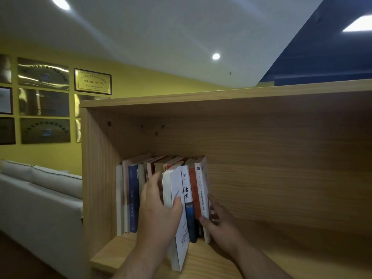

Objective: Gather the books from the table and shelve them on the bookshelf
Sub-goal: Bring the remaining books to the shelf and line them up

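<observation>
Shelving: a pale wooden bookshelf [261,178] surrounds both hands, its bay bare to the right of the right hand.
Wall: yellow, hung with framed plaques [92,81], up and left of the left hand.
Sofa [40,198]: light grey, left of the left hand, past the shelf's side panel.
Row of books [133,198]: upright at the bay's left end, behind the hands.
White book [177,184]: tilted, jutting forward out of the row.
Left hand [159,214]: grips the white book, thumb on its front.
Right hand [219,222]: pinches the end book [201,190], thumb on its spine.
</observation>
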`<state>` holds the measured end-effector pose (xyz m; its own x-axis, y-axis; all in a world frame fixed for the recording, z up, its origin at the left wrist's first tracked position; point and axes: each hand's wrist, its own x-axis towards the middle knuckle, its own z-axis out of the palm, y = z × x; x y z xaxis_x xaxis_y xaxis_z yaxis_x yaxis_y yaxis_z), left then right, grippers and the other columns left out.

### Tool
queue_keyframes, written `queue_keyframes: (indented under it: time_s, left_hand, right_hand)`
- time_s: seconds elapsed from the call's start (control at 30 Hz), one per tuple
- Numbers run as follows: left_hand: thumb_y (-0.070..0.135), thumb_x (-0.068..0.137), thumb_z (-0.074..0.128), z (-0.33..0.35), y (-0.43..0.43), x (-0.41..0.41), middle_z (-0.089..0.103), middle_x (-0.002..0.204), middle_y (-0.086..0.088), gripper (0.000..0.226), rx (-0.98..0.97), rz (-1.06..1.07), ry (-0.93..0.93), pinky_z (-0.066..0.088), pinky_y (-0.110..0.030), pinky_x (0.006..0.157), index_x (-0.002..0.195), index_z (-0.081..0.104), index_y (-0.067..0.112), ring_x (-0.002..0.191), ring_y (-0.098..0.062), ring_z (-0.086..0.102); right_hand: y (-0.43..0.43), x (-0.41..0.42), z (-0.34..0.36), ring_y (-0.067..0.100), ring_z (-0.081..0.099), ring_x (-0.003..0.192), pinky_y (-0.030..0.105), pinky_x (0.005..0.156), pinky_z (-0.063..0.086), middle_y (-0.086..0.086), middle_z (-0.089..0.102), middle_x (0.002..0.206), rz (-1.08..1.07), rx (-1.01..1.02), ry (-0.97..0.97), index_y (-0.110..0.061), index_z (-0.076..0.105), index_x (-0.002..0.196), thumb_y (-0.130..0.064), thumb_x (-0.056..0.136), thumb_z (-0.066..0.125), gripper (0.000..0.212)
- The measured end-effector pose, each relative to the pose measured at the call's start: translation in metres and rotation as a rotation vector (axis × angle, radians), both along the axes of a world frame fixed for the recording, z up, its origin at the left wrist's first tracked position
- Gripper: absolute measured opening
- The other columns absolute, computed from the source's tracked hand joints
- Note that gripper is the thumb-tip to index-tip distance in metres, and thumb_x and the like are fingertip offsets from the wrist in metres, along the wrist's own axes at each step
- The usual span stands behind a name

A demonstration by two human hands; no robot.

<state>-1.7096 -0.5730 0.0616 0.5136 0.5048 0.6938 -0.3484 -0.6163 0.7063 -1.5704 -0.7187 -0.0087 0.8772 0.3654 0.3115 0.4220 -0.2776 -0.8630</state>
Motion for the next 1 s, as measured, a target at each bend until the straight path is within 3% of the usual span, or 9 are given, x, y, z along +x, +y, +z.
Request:
queue_keyframes:
  time_s: [0.07,0.13,0.2,0.27,0.4,0.57,0.63,0.77,1.0]
  left_hand:
    - [0.017,0.083,0.074,-0.025,-0.003,0.002,0.057,0.103,0.027,0.074,-0.114,-0.062,0.103,0.048,-0.007,0.054,0.101,0.036,0.078,0.093,0.01,0.061]
    - [0.016,0.083,0.073,-0.047,-0.006,-0.001,0.057,0.109,0.03,0.081,-0.096,-0.106,0.177,0.052,-0.016,0.077,0.108,0.031,0.081,0.102,0.007,0.057]
    - [0.013,0.087,0.068,-0.056,-0.009,-0.006,0.051,0.125,0.027,0.081,-0.086,-0.137,0.225,0.052,-0.036,0.1,0.132,0.028,0.068,0.118,0.002,0.049]
    - [0.009,0.09,0.064,-0.06,-0.007,-0.002,0.047,0.135,0.018,0.078,-0.139,-0.165,0.242,0.047,-0.049,0.108,0.146,0.025,0.048,0.128,-0.008,0.043]
    - [0.003,0.09,0.064,-0.062,0.001,-0.006,0.055,0.127,0.012,0.064,-0.214,-0.14,0.165,0.052,-0.043,0.1,0.139,0.043,0.039,0.124,-0.016,0.05]
    - [-0.001,0.088,0.067,-0.065,0.019,-0.033,0.066,0.103,0.016,0.051,-0.325,-0.132,0.025,0.052,-0.009,0.055,0.118,0.055,0.04,0.101,-0.017,0.065]
    - [-0.003,0.088,0.067,-0.065,0.025,-0.043,0.073,0.099,0.012,0.053,-0.377,-0.172,-0.047,0.053,-0.01,0.051,0.109,0.06,0.045,0.092,-0.013,0.071]
    - [-0.006,0.087,0.067,-0.065,0.038,-0.05,0.074,0.092,0.025,0.066,-0.434,-0.232,-0.099,0.052,-0.009,0.05,0.092,0.063,0.06,0.083,0.0,0.072]
    - [-0.003,0.088,0.066,-0.063,0.06,-0.034,0.077,0.101,0.007,0.057,-0.609,-0.391,-0.074,0.06,-0.035,0.061,0.096,0.066,0.053,0.092,-0.028,0.074]
  right_hand:
    - [0.0,0.0,0.0,-0.005,0.052,0.109,0.009,0.073,0.044,-0.017,0.047,0.138,0.008,0.002,0.008,-0.06,0.025,0.151,-0.047,0.09,0.07,0.077]
    - [-0.001,0.0,-0.001,0.003,0.052,0.119,0.017,0.082,0.047,-0.016,0.045,0.139,0.015,-0.003,0.007,-0.06,0.023,0.151,-0.046,0.091,0.069,0.077]
    - [-0.002,0.0,-0.001,0.007,0.052,0.123,0.021,0.087,0.047,-0.014,0.045,0.142,0.018,-0.006,0.001,-0.059,0.024,0.152,-0.044,0.092,0.068,0.076]
    - [-0.003,0.0,0.0,0.005,0.053,0.122,0.02,0.087,0.047,-0.012,0.047,0.143,0.02,0.0,-0.002,-0.058,0.026,0.152,-0.04,0.094,0.068,0.074]
    - [-0.004,0.0,0.001,0.004,0.053,0.122,0.021,0.091,0.051,-0.011,0.049,0.141,0.029,0.022,0.001,-0.057,0.028,0.152,-0.036,0.094,0.069,0.073]
    - [-0.002,0.0,-0.001,0.003,0.053,0.124,0.019,0.097,0.045,-0.012,0.048,0.145,0.033,-0.027,-0.021,-0.053,0.027,0.154,-0.037,0.097,0.066,0.071]
    - [0.001,-0.001,-0.001,0.003,0.051,0.126,0.018,0.099,0.041,-0.012,0.047,0.149,0.027,-0.073,-0.045,-0.051,0.026,0.155,-0.039,0.097,0.065,0.07]
    - [0.011,-0.004,-0.001,0.006,0.047,0.131,0.024,0.108,0.04,-0.012,0.043,0.152,0.003,-0.123,-0.066,-0.051,0.021,0.157,-0.043,0.097,0.064,0.074]
    - [0.019,-0.007,0.001,0.008,0.045,0.135,0.028,0.114,0.039,-0.012,0.041,0.152,0.019,-0.168,-0.077,-0.044,0.013,0.161,-0.043,0.101,0.058,0.075]
